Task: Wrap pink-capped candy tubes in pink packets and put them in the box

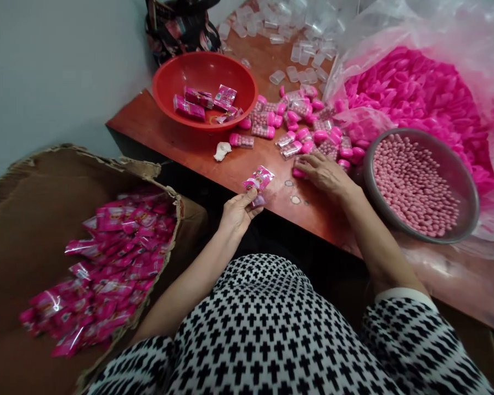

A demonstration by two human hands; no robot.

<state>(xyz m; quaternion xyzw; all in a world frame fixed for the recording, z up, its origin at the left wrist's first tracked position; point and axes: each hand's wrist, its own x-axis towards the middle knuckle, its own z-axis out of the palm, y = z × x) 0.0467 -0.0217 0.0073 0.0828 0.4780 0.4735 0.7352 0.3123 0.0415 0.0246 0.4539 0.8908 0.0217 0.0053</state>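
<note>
My left hand pinches a small pink printed wrapper above the near edge of the wooden table. My right hand lies on the table with its fingers closing on a pink-capped candy tube. Just beyond it lies a heap of filled tubes with pink caps.
A red bowl with wrapped packs stands at the back left. A metal bowl of pink candies sits at the right, beside a plastic bag of pink caps. Empty clear tubes lie further back. A cardboard box of wrapped packs stands at the left.
</note>
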